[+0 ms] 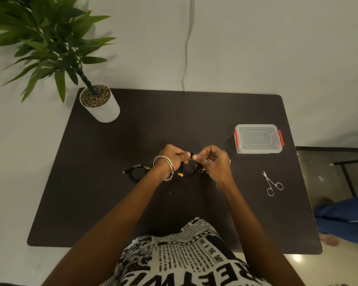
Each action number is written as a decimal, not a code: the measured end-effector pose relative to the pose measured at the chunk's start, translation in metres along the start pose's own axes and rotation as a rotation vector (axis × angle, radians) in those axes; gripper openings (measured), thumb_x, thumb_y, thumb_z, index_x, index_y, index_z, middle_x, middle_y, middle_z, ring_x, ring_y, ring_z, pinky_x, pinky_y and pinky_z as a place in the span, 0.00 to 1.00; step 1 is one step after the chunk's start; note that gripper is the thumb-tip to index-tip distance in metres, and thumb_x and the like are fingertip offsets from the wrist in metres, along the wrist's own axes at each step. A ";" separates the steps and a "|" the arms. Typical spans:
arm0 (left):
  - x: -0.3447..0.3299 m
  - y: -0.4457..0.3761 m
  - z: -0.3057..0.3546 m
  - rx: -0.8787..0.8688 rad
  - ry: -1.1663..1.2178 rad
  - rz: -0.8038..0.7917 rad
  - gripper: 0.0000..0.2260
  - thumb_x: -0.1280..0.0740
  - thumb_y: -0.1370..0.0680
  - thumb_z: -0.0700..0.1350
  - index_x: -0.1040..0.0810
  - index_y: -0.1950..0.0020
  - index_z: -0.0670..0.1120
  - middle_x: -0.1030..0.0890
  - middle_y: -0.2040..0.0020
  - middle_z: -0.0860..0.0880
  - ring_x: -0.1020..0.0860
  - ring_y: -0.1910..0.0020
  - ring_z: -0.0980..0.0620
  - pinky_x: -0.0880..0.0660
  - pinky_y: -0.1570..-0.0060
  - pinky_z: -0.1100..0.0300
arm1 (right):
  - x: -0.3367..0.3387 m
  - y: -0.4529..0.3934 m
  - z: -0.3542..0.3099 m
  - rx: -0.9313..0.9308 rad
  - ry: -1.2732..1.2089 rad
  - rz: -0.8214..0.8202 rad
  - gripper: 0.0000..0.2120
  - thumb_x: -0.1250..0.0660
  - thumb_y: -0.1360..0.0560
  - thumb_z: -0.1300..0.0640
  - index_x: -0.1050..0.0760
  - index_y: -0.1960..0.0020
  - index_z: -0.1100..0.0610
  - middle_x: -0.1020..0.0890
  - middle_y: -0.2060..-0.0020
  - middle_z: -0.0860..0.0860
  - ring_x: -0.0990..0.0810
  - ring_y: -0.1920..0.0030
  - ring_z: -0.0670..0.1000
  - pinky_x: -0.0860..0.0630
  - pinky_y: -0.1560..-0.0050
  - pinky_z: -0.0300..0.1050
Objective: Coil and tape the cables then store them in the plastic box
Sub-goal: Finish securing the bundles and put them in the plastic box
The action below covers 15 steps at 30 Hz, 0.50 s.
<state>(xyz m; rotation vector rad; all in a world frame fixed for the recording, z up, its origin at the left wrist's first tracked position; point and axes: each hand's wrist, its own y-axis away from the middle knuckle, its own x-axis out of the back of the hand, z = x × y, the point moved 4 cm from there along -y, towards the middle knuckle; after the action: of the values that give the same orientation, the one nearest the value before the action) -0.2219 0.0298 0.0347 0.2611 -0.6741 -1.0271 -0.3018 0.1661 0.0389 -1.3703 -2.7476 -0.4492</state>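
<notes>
Over the middle of the dark table [112,203], my left hand [172,154] and my right hand [212,159] both pinch the top of a black coiled cable [189,172] with yellow tips, which hangs in a loop between them. A second black coiled cable [135,172] lies flat on the table just left of my left wrist. The clear plastic box [258,138] with red side clips stands shut at the right back, well apart from both hands. Whether there is tape between my fingers cannot be made out.
Small metal scissors [271,183] lie at the right, in front of the box. A white pot with a green plant [99,104] stands at the back left corner. A person's legs in blue trousers [343,215] are beyond the table's right edge.
</notes>
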 end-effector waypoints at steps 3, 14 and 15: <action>0.000 0.001 0.002 0.000 -0.002 -0.006 0.14 0.32 0.24 0.48 0.20 0.68 0.46 0.16 0.60 0.44 0.19 0.54 0.46 0.24 0.50 0.51 | -0.002 0.001 -0.003 0.043 0.019 -0.047 0.07 0.27 0.30 0.65 0.23 0.58 0.56 0.19 0.62 0.50 0.20 0.59 0.44 0.23 0.57 0.36; -0.001 0.003 0.004 -0.039 0.130 -0.040 0.06 0.32 0.24 0.42 0.17 0.56 0.42 0.19 0.65 0.50 0.21 0.56 0.51 0.25 0.46 0.53 | -0.007 -0.006 0.001 -0.052 -0.084 -0.034 0.03 0.31 0.27 0.67 0.22 0.55 0.60 0.19 0.62 0.53 0.21 0.61 0.50 0.22 0.62 0.43; -0.001 0.003 0.005 -0.043 0.136 -0.037 0.06 0.32 0.24 0.42 0.17 0.56 0.42 0.19 0.66 0.50 0.21 0.57 0.52 0.25 0.46 0.53 | -0.007 -0.006 0.001 -0.052 -0.086 -0.031 0.03 0.31 0.27 0.67 0.22 0.55 0.61 0.19 0.62 0.52 0.21 0.62 0.48 0.22 0.62 0.42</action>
<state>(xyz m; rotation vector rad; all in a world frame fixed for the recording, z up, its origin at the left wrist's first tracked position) -0.2227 0.0327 0.0397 0.3042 -0.5252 -1.0479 -0.3018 0.1577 0.0357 -1.3918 -2.8492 -0.4773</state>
